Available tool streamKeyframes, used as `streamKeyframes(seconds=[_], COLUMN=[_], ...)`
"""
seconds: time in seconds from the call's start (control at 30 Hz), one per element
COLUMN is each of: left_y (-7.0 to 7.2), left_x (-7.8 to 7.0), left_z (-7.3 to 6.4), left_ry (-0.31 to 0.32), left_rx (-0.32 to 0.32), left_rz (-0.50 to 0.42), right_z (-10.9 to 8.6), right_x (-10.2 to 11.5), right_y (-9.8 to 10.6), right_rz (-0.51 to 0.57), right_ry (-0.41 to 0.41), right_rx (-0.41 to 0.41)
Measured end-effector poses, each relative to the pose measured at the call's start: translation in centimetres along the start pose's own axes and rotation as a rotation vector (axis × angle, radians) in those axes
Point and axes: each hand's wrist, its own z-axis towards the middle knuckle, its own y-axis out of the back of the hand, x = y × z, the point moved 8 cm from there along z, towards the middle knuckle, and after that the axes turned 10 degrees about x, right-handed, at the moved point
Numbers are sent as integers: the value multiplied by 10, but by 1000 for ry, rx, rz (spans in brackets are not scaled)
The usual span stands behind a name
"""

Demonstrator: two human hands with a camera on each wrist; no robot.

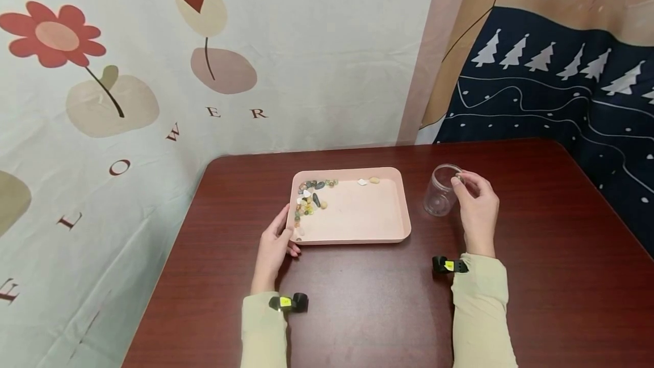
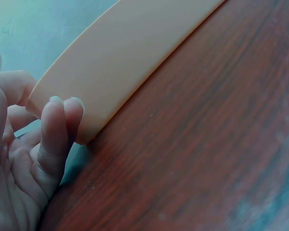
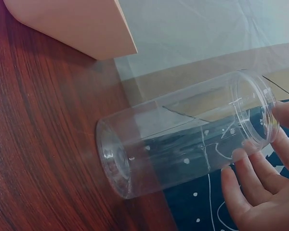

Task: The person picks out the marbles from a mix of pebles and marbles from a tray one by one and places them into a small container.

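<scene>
Your left hand (image 1: 273, 246) and right hand (image 1: 478, 209) both have their fingers curled in, each busy with something different. Beneath everything is the red-brown worktop (image 1: 357, 305), smooth enough, I'd judge, for light things to slide, so move gently. On it lies the pink rectangular tray (image 1: 368, 217); your left hand grips its near left corner, and a light hold should do, since tugging there could tip the contents. To the tray's right, standing apart from it, is the clear cylindrical jar (image 1: 437, 195), its mouth uncovered. Your right hand is at the rim; let its lower fingers steady the wall rather than push the neck, because so light a jar looks easy to topple. Inside the tray, polished pebbles (image 1: 309, 209) gather mostly towards the left, while a yellowish pebble (image 1: 374, 180) and a white pebble (image 1: 362, 182) lie near the far edge. Smallest in view, a dark pebble (image 1: 458, 178) seems pinched between your right thumb and forefinger, though they hide most of it. For a clean release, get that pinch well within the mouth, then part thumb and finger evenly, so nothing clips the rim.
</scene>
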Motion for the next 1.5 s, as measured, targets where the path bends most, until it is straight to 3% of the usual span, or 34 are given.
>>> streamKeyframes(seconds=[0.9, 1.5], left_y=[0, 0], left_x=[-2, 0], left_z=[-1, 0], left_ry=[-22, 4], left_rx=[-3, 0], left_rz=[-1, -5], right_z=[-1, -1], right_x=[1, 5], right_y=[-1, 1], right_rz=[28, 25], right_ry=[9, 32], right_rx=[1, -1])
